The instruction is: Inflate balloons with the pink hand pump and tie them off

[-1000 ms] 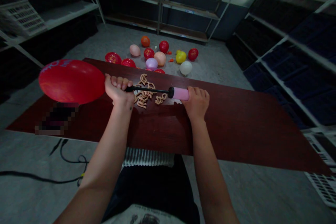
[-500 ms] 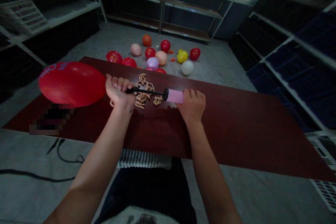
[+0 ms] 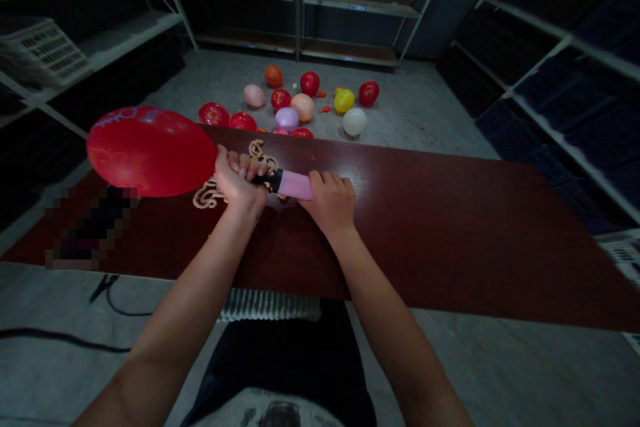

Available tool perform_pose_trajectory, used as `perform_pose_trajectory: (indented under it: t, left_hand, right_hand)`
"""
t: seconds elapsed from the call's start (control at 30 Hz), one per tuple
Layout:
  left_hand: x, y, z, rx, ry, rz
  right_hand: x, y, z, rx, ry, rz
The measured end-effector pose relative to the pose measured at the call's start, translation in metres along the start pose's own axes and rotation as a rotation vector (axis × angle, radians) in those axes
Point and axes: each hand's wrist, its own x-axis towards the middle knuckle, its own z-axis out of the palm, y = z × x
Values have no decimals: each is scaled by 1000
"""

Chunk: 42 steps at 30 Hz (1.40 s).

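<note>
A large red balloon (image 3: 153, 152) with printed writing sticks out to the left of my left hand (image 3: 241, 177). My left fingers are closed round the balloon's neck and the black nozzle end of a pump. Around the pink barrel of the balloon pump (image 3: 295, 185) my right hand (image 3: 330, 203) is wrapped. The black end of the barrel sits close beside my left hand, and little of the rod shows. Beige uninflated balloons (image 3: 207, 195) lie on the dark red table (image 3: 450, 233), partly hidden under my left hand and the pump.
A pixelated dark object (image 3: 95, 227) lies on the table's left part. Several inflated balloons, among them a white one (image 3: 355, 122) and a yellow one (image 3: 344, 101), rest on the floor behind. Shelves (image 3: 350, 7) stand around, and a black cable (image 3: 65, 339) runs on the floor at left.
My right hand has moved left with the pink barrel, closing the gap to my left hand, and the black rod has slid in. My left hand and the red balloon have shifted slightly right.
</note>
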Motion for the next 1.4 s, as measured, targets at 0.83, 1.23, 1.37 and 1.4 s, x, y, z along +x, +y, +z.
perform_pose_trajectory:
  t: [0.83, 1.23, 1.37, 1.4]
  left_hand:
    - [29, 39, -21, -187, 50, 18]
    - [22, 43, -15, -224, 71, 31]
    - [12, 28, -6, -161, 51, 19]
    - [9, 22, -3, -146, 49, 15]
  right_hand:
    - [0, 62, 2, -190, 218, 174]
    - [3, 41, 6, -108, 140, 119]
    - [2, 26, 1, -85, 114, 66]
    - [2, 22, 1, -72, 112, 55]
